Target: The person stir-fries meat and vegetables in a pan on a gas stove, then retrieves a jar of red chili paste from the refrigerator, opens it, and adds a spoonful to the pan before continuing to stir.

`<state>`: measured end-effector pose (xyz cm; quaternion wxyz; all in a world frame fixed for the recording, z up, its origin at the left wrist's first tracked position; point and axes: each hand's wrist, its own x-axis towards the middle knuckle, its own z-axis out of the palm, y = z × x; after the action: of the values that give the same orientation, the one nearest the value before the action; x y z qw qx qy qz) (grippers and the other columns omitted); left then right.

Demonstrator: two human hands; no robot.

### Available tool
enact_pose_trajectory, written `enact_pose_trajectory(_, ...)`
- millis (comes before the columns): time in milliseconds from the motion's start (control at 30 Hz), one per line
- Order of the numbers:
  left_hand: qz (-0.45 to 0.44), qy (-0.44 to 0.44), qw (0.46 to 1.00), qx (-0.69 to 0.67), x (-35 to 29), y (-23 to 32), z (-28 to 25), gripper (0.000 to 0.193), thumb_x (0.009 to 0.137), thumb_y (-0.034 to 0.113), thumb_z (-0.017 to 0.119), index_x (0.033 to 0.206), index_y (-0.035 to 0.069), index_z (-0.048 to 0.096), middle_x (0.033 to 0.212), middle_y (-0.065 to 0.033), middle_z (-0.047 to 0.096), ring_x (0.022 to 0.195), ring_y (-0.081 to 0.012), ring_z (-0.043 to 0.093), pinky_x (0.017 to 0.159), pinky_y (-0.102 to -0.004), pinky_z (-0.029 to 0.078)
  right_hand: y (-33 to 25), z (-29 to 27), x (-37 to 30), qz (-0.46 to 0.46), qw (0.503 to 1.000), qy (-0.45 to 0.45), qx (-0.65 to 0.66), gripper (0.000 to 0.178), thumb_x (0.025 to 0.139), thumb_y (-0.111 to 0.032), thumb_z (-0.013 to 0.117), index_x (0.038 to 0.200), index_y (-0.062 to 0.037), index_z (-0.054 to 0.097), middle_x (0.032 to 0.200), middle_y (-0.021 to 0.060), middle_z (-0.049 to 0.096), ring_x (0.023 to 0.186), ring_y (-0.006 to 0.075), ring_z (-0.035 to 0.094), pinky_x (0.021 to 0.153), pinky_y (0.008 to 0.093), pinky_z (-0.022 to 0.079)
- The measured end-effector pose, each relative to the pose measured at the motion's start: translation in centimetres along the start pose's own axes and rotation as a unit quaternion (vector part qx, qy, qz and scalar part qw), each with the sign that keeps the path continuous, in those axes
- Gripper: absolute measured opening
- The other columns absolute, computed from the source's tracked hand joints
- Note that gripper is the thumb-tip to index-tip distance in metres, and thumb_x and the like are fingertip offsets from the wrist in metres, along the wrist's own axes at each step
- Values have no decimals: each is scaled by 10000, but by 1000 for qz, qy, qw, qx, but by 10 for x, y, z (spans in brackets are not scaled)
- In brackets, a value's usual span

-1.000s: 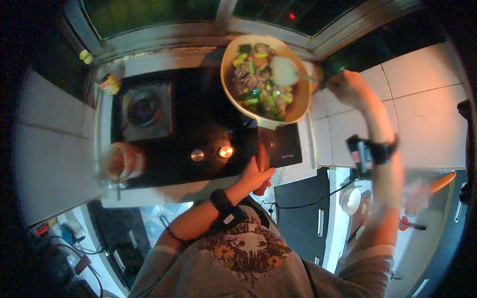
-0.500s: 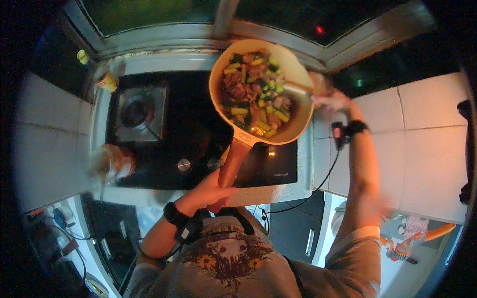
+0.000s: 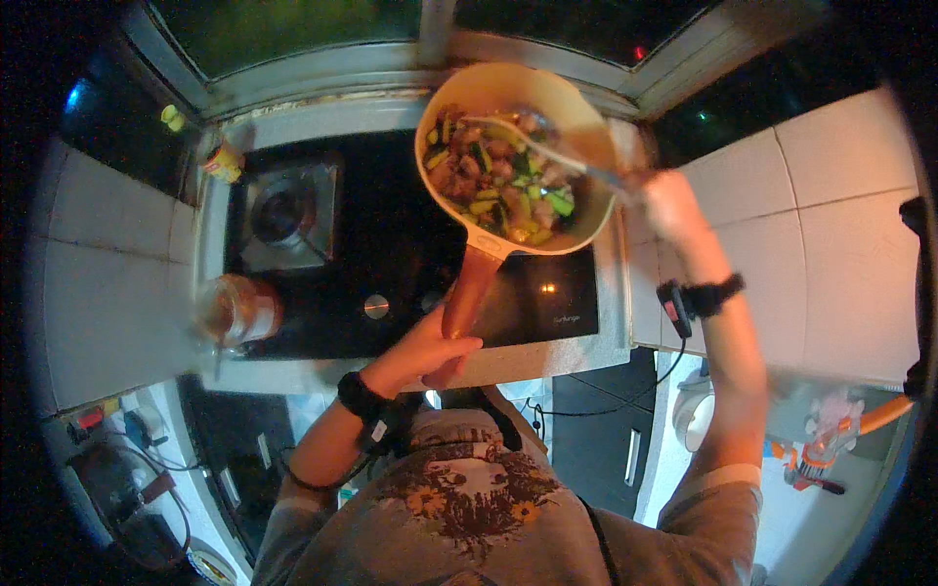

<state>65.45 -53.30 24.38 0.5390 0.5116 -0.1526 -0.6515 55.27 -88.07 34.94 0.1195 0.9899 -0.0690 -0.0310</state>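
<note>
A cream-coloured pan [image 3: 578,90] with a brown handle [image 3: 473,293] is over the right part of the black hob. Inside it lie browned meat pieces and chopped green vegetables [image 3: 489,176]. My left hand [image 3: 422,354] is wrapped round the pan's handle. At the pan's right rim, my right hand [image 3: 674,207] grips the handle end of a spatula or spoon [image 3: 557,154], whose pale curved head reaches over the food; motion blur hides its exact kind. Whether the pan rests on the burner or is lifted cannot be seen.
On the black hob [image 3: 381,215], a burner [image 3: 283,213] shows at the left. A glass jar [image 3: 236,311] stands at its front left corner and a small yellow can [image 3: 225,163] at the back left. Window frames run behind; tiled wall [image 3: 831,244] is at the right.
The utensil has swung leftward and farther over the food, and its whole curved head now shows. My right hand has shifted slightly right. The left hand still holds the pan handle.
</note>
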Motion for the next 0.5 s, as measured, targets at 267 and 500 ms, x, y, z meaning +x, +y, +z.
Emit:
enact_pose_trajectory(267, 6, 22, 1000, 11, 9, -13, 15, 323, 817, 92, 640, 1045, 46, 416, 703, -33, 509, 517, -132, 533, 460, -278, 452, -54, -80, -95, 52, 998, 20, 4, 255, 800, -175, 582, 1044, -133, 641, 651, 66, 526, 534, 245, 556, 471, 358, 460)
enact_pose_trajectory(500, 29, 8, 998, -48, 17, -29, 28, 355, 806, 94, 653, 1037, 73, 384, 708, -26, 497, 501, -134, 526, 434, -278, 447, -87, -126, -109, 113, 988, -102, -8, 308, 821, -183, 561, 1124, -163, 612, 688, 85, 532, 545, 257, 561, 480, 363, 468)
